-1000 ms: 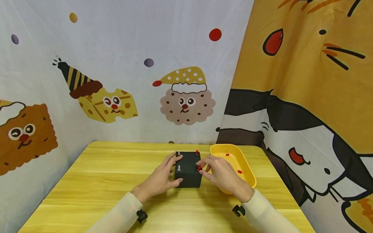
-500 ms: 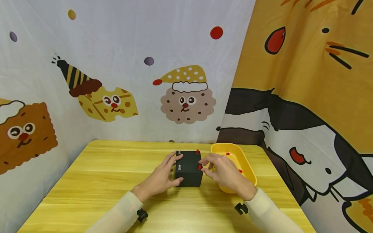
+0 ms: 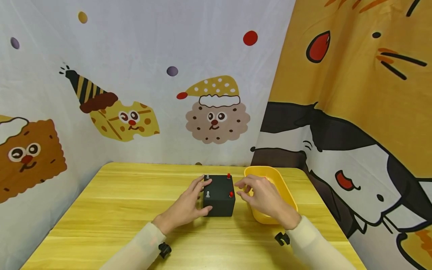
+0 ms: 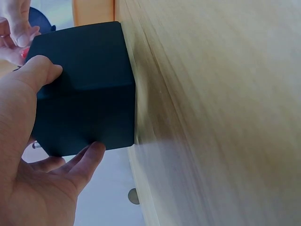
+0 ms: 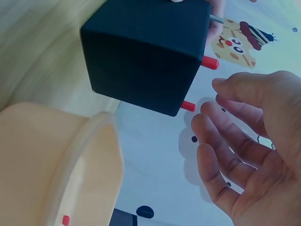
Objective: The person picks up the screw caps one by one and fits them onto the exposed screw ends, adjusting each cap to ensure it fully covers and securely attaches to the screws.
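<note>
A black box [image 3: 218, 205] stands on the table, with a post near each corner of its top. The two right posts carry red caps, a near red cap [image 3: 231, 194] and a far red cap [image 3: 228, 175]. On the left, a near metal post [image 3: 207, 194] and a far metal post [image 3: 207, 176] are bare. My left hand [image 3: 185, 205] grips the box from the left, thumb on the front face and fingers at its top and far side. Just right of the near red cap, my right hand [image 3: 263, 195] hovers with loosely bent fingers [image 5: 209, 136] and holds nothing.
A yellow tray [image 3: 291, 197] sits right of the box, partly under my right hand. A small red piece [image 5: 66, 220] lies inside it. Behind the wooden table [image 3: 135, 187] hangs a curtain [image 3: 135, 45] printed with cartoon figures.
My right hand has let go of the near red cap and drawn back to the right, and the cap stays on its post. My left hand keeps its place on the box.
</note>
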`<action>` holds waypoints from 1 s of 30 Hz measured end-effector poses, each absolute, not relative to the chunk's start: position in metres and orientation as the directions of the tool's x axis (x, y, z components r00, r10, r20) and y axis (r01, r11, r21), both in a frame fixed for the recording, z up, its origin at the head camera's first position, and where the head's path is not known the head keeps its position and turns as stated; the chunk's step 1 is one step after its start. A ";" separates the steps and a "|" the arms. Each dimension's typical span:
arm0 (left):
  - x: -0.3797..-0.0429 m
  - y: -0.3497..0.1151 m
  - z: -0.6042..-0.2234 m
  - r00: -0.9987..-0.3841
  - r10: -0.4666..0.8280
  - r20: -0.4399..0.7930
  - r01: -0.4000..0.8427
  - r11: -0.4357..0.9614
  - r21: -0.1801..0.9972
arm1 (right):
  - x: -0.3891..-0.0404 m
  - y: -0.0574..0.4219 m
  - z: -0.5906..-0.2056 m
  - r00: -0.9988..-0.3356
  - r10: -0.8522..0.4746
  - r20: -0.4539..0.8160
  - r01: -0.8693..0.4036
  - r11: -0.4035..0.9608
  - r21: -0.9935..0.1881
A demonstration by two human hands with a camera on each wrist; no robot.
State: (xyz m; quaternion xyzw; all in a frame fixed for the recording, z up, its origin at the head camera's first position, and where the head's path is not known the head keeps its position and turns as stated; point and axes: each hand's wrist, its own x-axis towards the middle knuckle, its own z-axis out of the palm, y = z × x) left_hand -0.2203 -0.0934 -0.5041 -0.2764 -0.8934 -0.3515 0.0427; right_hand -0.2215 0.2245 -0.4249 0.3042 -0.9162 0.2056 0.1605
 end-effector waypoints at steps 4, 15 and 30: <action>-0.220 -0.093 -0.505 -0.844 0.465 0.268 0.523 0.602 0.603 | -0.224 0.229 -0.426 -0.763 -0.493 0.419 -0.626 0.726 -0.285; -0.220 -0.093 -0.504 -0.842 0.467 0.272 0.529 0.611 0.589 | -0.232 0.242 -0.425 -0.766 -0.500 0.404 -0.627 0.722 -0.293; -0.220 -0.094 -0.503 -0.833 0.475 0.283 0.542 0.602 0.586 | -0.247 0.256 -0.425 -0.785 -0.475 0.397 -0.587 0.774 -0.235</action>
